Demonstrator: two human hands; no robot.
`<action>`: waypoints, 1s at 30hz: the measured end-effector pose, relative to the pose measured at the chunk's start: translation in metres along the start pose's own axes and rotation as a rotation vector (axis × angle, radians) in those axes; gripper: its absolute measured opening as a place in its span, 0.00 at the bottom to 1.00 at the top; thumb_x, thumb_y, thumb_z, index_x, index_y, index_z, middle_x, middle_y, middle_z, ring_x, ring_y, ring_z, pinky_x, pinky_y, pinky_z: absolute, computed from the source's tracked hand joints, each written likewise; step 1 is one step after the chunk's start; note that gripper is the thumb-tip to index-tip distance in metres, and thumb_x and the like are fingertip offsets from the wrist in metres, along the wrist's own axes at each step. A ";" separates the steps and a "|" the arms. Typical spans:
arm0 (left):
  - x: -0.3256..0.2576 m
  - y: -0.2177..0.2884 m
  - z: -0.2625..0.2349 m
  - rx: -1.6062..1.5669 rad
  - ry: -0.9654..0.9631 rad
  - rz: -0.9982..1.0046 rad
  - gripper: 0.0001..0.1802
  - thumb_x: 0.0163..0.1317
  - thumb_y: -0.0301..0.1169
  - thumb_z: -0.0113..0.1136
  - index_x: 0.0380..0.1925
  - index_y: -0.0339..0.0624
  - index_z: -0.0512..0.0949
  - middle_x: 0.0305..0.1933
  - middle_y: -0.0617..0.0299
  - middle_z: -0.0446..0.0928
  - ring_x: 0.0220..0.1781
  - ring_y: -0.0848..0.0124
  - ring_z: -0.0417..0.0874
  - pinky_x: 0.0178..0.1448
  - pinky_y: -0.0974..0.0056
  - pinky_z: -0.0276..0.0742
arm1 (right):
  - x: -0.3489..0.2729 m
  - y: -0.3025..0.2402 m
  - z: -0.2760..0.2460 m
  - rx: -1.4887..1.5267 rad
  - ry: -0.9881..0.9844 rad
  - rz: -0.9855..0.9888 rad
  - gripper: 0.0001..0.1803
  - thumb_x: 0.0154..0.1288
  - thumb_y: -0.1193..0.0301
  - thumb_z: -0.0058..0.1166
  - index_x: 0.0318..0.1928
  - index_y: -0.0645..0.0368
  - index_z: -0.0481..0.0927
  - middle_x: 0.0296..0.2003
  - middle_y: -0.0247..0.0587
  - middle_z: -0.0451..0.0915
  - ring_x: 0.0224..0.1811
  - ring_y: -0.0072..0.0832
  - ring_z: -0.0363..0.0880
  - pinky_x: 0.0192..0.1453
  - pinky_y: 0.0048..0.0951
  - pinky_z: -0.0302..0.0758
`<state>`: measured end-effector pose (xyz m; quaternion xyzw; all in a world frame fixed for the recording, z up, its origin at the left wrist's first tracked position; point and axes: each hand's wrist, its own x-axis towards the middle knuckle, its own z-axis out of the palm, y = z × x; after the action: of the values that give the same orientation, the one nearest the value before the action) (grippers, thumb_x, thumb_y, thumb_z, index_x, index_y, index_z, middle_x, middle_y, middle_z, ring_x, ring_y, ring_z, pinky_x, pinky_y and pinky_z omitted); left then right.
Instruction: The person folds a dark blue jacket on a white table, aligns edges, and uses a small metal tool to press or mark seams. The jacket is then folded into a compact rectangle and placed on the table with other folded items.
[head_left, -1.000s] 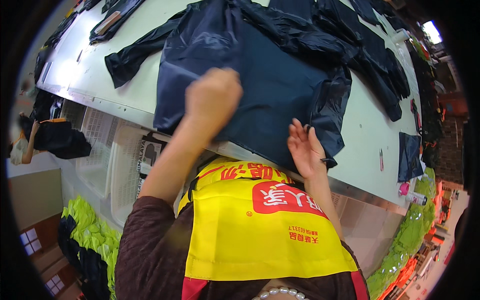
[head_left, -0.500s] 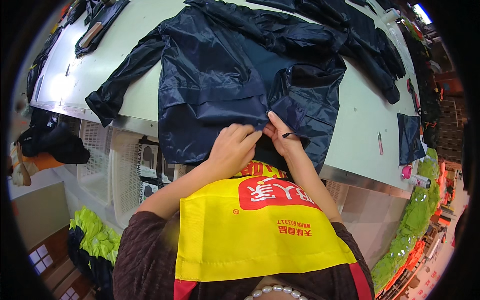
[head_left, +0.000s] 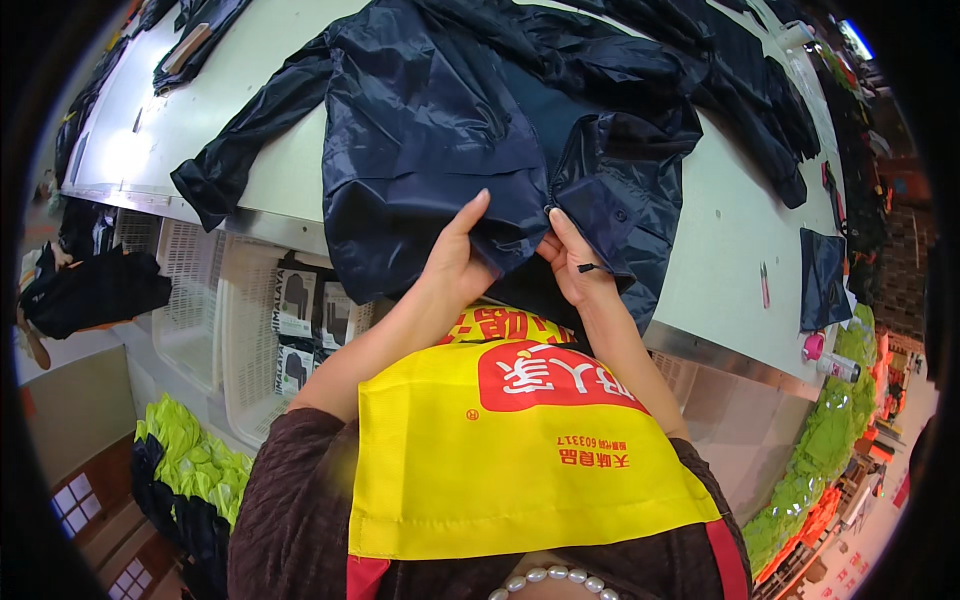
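A shiny dark navy jacket (head_left: 430, 140) lies spread on the table, its front parted and its lower hem hanging over the near edge. My right hand (head_left: 575, 265) pinches the front edge of the jacket near the bottom of the zip, thumb on top. A short black cord or tab (head_left: 590, 267) shows against that hand. At the left front panel, my left hand (head_left: 458, 262) has its thumb raised off the cloth and spread away. Its other fingers reach under the hem and are partly hidden by it.
The pale table (head_left: 735, 240) carries a pen-like tool (head_left: 765, 285), a folded dark piece (head_left: 823, 280) and a pink-capped bottle (head_left: 832, 358) at the right. More dark garments (head_left: 200, 40) lie at the far left. White plastic baskets (head_left: 245, 340) with packaged goods stand below the table edge.
My left hand has opened from its closed grip by the zip and moved slightly left and down, thumb lifting. My right hand keeps its pinch, shifted slightly right.
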<state>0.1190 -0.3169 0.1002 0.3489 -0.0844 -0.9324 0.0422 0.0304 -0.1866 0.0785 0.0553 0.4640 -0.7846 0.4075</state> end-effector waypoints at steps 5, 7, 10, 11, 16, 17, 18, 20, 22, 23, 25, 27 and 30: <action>0.014 -0.005 0.008 0.403 0.024 -0.095 0.13 0.52 0.31 0.67 0.36 0.36 0.80 0.33 0.60 0.81 0.33 0.69 0.82 0.40 0.67 0.77 | -0.011 0.003 -0.011 -0.132 0.073 -0.012 0.12 0.61 0.65 0.59 0.45 0.53 0.77 0.39 0.34 0.81 0.41 0.24 0.79 0.47 0.28 0.76; 0.019 -0.005 0.006 0.526 0.017 -0.168 0.13 0.52 0.30 0.67 0.36 0.36 0.80 0.34 0.59 0.81 0.34 0.69 0.82 0.41 0.67 0.77 | -0.016 0.003 -0.013 -0.176 0.098 -0.030 0.13 0.61 0.65 0.60 0.44 0.52 0.78 0.39 0.32 0.81 0.41 0.23 0.79 0.47 0.27 0.75; 0.026 -0.006 0.005 0.669 0.023 -0.260 0.12 0.52 0.29 0.66 0.35 0.34 0.80 0.35 0.58 0.82 0.35 0.68 0.83 0.41 0.67 0.77 | -0.023 0.002 -0.015 -0.212 0.136 -0.101 0.12 0.60 0.65 0.61 0.44 0.50 0.78 0.39 0.30 0.80 0.42 0.21 0.77 0.48 0.27 0.72; 0.028 -0.004 0.005 0.715 0.040 -0.292 0.12 0.52 0.29 0.66 0.35 0.34 0.80 0.35 0.57 0.82 0.36 0.68 0.83 0.41 0.67 0.77 | -0.025 0.004 -0.017 -0.196 0.138 -0.154 0.12 0.60 0.65 0.62 0.44 0.49 0.78 0.39 0.29 0.80 0.43 0.21 0.76 0.48 0.26 0.71; 0.022 -0.001 0.006 0.653 -0.008 -0.392 0.14 0.52 0.31 0.67 0.36 0.34 0.81 0.40 0.57 0.82 0.39 0.67 0.82 0.45 0.70 0.76 | -0.031 -0.003 -0.047 -0.036 0.171 -0.162 0.09 0.58 0.72 0.62 0.40 0.52 0.79 0.34 0.29 0.79 0.34 0.18 0.73 0.36 0.19 0.68; 0.020 -0.004 0.007 0.650 0.017 -0.341 0.13 0.52 0.31 0.66 0.35 0.34 0.81 0.39 0.57 0.82 0.38 0.68 0.83 0.45 0.70 0.76 | -0.036 -0.004 -0.047 0.038 0.121 -0.100 0.08 0.58 0.72 0.62 0.39 0.53 0.79 0.33 0.30 0.79 0.32 0.19 0.74 0.32 0.17 0.68; 0.017 -0.009 0.008 0.646 0.041 -0.289 0.12 0.53 0.31 0.66 0.35 0.34 0.81 0.38 0.57 0.82 0.37 0.68 0.83 0.45 0.70 0.76 | -0.041 -0.003 -0.044 0.052 0.141 -0.091 0.07 0.58 0.72 0.62 0.38 0.54 0.79 0.32 0.31 0.79 0.32 0.19 0.74 0.32 0.17 0.69; 0.017 -0.017 0.009 0.607 0.043 -0.231 0.11 0.54 0.30 0.65 0.33 0.35 0.81 0.36 0.58 0.83 0.35 0.69 0.83 0.45 0.70 0.76 | -0.048 0.002 -0.035 0.074 0.183 -0.077 0.07 0.58 0.72 0.63 0.37 0.55 0.79 0.30 0.31 0.79 0.31 0.19 0.74 0.32 0.18 0.70; 0.017 -0.023 0.009 0.534 0.010 -0.211 0.09 0.55 0.30 0.65 0.32 0.35 0.82 0.34 0.58 0.83 0.34 0.69 0.83 0.45 0.70 0.76 | -0.050 0.006 -0.030 0.104 0.200 -0.061 0.07 0.58 0.71 0.63 0.36 0.55 0.79 0.31 0.31 0.79 0.32 0.20 0.74 0.34 0.20 0.72; 0.016 -0.025 0.009 0.518 -0.008 -0.205 0.08 0.54 0.30 0.65 0.32 0.36 0.82 0.34 0.58 0.83 0.33 0.69 0.83 0.45 0.69 0.77 | -0.051 0.007 -0.029 0.126 0.184 -0.065 0.07 0.58 0.71 0.63 0.36 0.55 0.79 0.31 0.32 0.79 0.32 0.20 0.74 0.34 0.21 0.72; 0.017 -0.029 0.009 0.487 -0.045 -0.192 0.07 0.54 0.29 0.65 0.31 0.38 0.82 0.33 0.58 0.83 0.33 0.69 0.83 0.44 0.67 0.78 | -0.049 0.010 -0.030 0.161 0.170 -0.062 0.07 0.59 0.70 0.62 0.36 0.55 0.79 0.31 0.32 0.79 0.32 0.20 0.74 0.34 0.20 0.71; 0.015 -0.033 0.012 0.494 -0.016 -0.174 0.07 0.55 0.29 0.65 0.32 0.38 0.81 0.32 0.59 0.83 0.32 0.70 0.83 0.44 0.67 0.78 | -0.050 0.010 -0.027 0.171 0.184 -0.065 0.07 0.59 0.70 0.62 0.36 0.55 0.79 0.31 0.31 0.79 0.32 0.19 0.73 0.32 0.19 0.70; 0.018 -0.036 0.012 0.487 -0.018 -0.171 0.07 0.55 0.29 0.64 0.32 0.38 0.81 0.32 0.59 0.83 0.32 0.70 0.83 0.44 0.68 0.78 | -0.049 0.012 -0.032 0.201 0.193 -0.066 0.07 0.59 0.70 0.62 0.36 0.55 0.79 0.32 0.31 0.79 0.31 0.18 0.72 0.29 0.17 0.67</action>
<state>0.0969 -0.2822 0.0910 0.3462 -0.2768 -0.8880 -0.1227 0.0618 -0.1358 0.0746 0.1558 0.4217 -0.8310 0.3275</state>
